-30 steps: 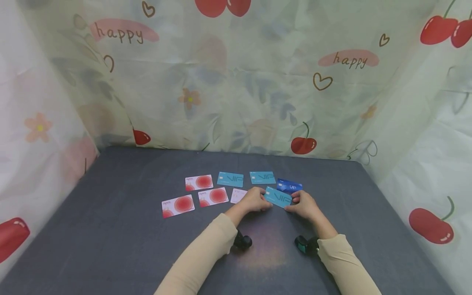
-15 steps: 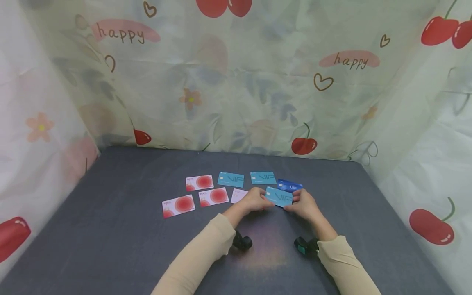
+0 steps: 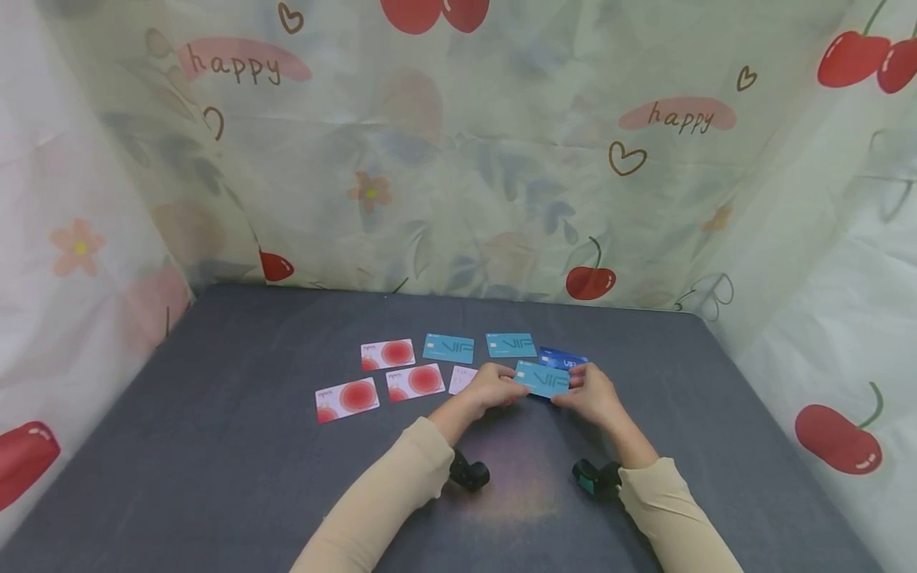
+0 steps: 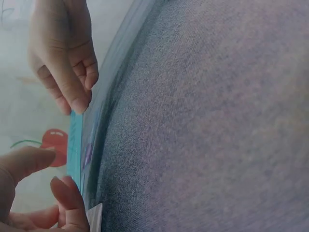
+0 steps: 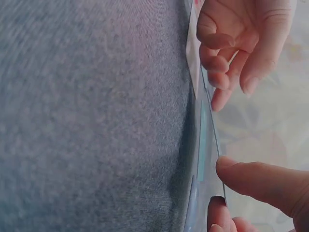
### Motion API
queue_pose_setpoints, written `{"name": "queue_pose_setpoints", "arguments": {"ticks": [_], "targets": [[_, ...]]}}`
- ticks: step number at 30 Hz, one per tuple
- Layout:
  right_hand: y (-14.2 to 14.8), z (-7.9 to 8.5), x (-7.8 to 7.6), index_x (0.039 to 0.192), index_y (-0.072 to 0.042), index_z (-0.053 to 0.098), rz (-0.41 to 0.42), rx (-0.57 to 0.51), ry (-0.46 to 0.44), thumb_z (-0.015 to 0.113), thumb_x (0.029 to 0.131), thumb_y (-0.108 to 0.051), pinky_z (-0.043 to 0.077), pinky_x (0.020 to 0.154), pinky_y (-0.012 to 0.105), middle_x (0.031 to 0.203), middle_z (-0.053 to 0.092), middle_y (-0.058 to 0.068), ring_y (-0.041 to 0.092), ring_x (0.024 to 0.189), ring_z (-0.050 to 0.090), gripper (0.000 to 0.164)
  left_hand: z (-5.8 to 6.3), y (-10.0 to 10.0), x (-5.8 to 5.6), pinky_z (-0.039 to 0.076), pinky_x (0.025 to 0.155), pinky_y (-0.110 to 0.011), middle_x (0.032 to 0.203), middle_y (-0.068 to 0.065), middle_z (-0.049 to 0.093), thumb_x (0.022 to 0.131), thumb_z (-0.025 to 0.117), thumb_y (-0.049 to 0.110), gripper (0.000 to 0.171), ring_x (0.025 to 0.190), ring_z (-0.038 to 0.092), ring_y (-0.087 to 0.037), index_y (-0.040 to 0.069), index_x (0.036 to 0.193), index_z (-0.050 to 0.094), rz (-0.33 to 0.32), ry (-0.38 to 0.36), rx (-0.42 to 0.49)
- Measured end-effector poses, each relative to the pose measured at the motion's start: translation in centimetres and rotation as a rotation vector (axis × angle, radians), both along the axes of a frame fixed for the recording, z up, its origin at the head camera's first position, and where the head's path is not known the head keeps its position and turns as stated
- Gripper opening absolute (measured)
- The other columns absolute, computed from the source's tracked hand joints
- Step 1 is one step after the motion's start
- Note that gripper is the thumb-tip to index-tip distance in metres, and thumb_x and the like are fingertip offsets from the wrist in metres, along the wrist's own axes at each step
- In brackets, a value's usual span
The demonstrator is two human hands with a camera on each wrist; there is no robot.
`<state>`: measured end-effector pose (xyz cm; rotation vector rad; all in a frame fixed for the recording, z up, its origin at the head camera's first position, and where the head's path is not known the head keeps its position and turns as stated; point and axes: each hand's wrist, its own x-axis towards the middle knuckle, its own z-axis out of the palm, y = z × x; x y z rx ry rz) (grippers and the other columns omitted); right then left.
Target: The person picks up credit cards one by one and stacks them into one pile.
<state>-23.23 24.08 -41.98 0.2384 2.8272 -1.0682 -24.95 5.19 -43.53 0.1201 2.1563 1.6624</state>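
A light-blue VIP card is raised between the two hands, showing as a thin tilted strip in both wrist views. My right hand pinches its right end between thumb and fingers. At the left end, the fingers of my left hand touch the card, while the left thumb stands apart from it. Just behind lies a dark-blue VIP card, partly covered by the held card and the right fingers. A pale pink card peeks out beside the left hand.
Two more light-blue VIP cards lie at the back of the dark-grey table. Three white-and-red cards are spread to the left. A cherry-printed curtain closes off the back and sides.
The held card has turned slightly, its front edge now more level. My left fingers have shifted a little at its left end. The other cards have stayed where they were.
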Motion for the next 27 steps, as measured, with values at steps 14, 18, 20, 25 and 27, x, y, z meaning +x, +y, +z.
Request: {"name": "queue_pose_setpoints", "arguments": {"ticks": [14, 18, 20, 25, 27], "targets": [[-0.2, 0.7, 0.4, 0.123, 0.006, 0.043, 0.025, -0.052, 0.031, 0.074, 0.078, -0.015, 0.051, 0.085, 0.041, 0.117, 0.054, 0.025, 0.033, 0.103, 0.058, 0.059, 0.3, -0.6, 0.3, 0.053, 0.069, -0.027, 0.108, -0.016, 0.063, 0.081, 0.07, 0.012, 0.044, 0.078, 0.059, -0.014, -0.002, 0.12, 0.058, 0.084, 0.079, 0.013], [-0.3, 0.9, 0.7, 0.123, 0.005, 0.044, 0.041, -0.057, 0.04, 0.074, 0.078, -0.015, 0.051, 0.085, 0.041, 0.117, 0.055, 0.025, 0.033, 0.103, 0.059, 0.058, 0.4, -0.9, 0.5, 0.049, 0.061, -0.024, 0.103, -0.015, 0.061, 0.08, 0.07, 0.01, 0.049, 0.073, 0.055, -0.014, -0.001, 0.125, 0.055, 0.062, 0.131, -0.013], [-0.5, 1.1, 0.8, 0.123, 0.005, 0.044, 0.052, -0.059, 0.046, 0.074, 0.078, -0.015, 0.052, 0.084, 0.04, 0.116, 0.055, 0.025, 0.033, 0.102, 0.06, 0.058, 0.4, -1.0, 0.5, 0.047, 0.057, -0.022, 0.1, -0.015, 0.061, 0.08, 0.07, 0.01, 0.053, 0.068, 0.054, -0.013, 0.001, 0.129, 0.053, 0.049, 0.162, -0.031], [-0.9, 1.3, 1.1, 0.123, 0.005, 0.046, 0.068, -0.058, 0.057, 0.074, 0.078, -0.014, 0.053, 0.081, 0.039, 0.113, 0.056, 0.024, 0.033, 0.098, 0.061, 0.057, 0.4, -1.5, 0.6, 0.043, 0.054, -0.02, 0.093, -0.013, 0.06, 0.079, 0.071, 0.011, 0.059, 0.061, 0.051, -0.011, 0.005, 0.134, 0.049, 0.025, 0.219, -0.086], [-1.1, 1.3, 1.2, 0.123, 0.004, 0.046, 0.067, -0.053, 0.055, 0.075, 0.078, -0.015, 0.053, 0.08, 0.038, 0.113, 0.056, 0.024, 0.031, 0.097, 0.061, 0.057, 0.4, -1.8, 0.6, 0.043, 0.054, -0.021, 0.092, -0.012, 0.06, 0.079, 0.071, 0.011, 0.06, 0.061, 0.052, -0.011, 0.006, 0.134, 0.048, 0.018, 0.221, -0.091]]}}
